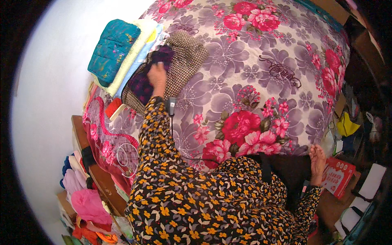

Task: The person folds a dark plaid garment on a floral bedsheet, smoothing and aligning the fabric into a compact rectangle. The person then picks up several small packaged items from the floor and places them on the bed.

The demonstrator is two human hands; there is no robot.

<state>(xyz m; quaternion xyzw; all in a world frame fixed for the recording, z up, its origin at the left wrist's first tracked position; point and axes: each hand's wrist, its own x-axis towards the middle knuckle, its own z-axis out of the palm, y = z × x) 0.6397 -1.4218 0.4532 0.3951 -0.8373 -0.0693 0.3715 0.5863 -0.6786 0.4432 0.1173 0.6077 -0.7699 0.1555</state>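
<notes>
The left hand (157,76) is touching purple cloth (142,85), grip unclear; the right hand (317,161) is sitting half-unfolded by the bedspread's (245,98) edge, wide room stretching between.

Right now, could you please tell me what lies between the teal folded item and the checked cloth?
The head view shows a pale yellow cloth and a light blue cloth.

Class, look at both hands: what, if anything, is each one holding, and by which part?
The left hand is over the middle of the purple cloth; whether it grips cannot be told. The right hand shows nothing held.
</notes>
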